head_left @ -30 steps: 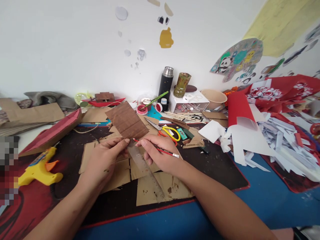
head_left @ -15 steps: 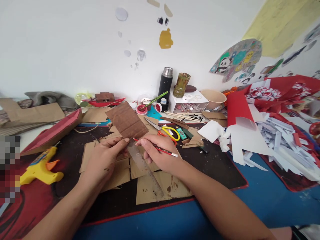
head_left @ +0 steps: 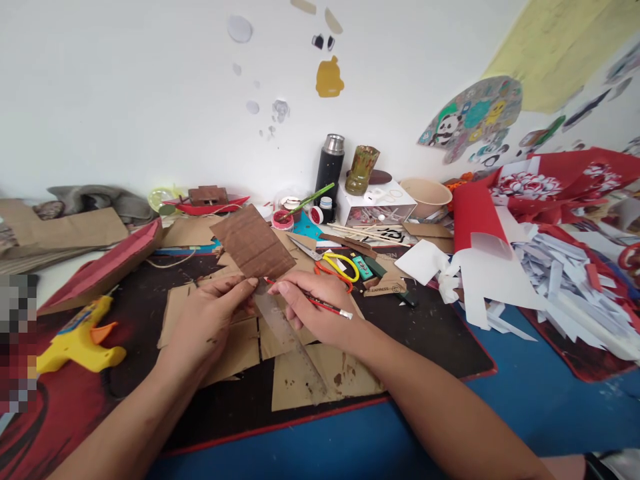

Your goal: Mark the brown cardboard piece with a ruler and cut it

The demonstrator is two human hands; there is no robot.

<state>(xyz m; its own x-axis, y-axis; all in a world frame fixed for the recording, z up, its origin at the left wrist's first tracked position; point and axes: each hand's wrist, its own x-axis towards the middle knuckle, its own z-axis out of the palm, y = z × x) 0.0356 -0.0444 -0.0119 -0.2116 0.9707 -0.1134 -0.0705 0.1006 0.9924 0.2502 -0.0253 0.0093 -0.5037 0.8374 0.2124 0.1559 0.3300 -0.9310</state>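
A yellow hot-glue gun (head_left: 83,333) is lying on the left, with a pink-lined cardboard boat hull (head_left: 107,267) resting behind it; my left hand (head_left: 215,313) is pinching, thumb and fingers together, the lower corner of the brown cardboard panel (head_left: 253,243), which is tilting up between my hands; a clear ruler (head_left: 295,348) is slanting down from that lower edge over cardboard sheets; my right hand (head_left: 315,307) is gripping a red-and-black pencil (head_left: 327,306), its tip nearing the panel's edge; yellow-and-orange-handled scissors (head_left: 350,265) are lying just beyond; white paper strips (head_left: 573,287) are heaping up far right.
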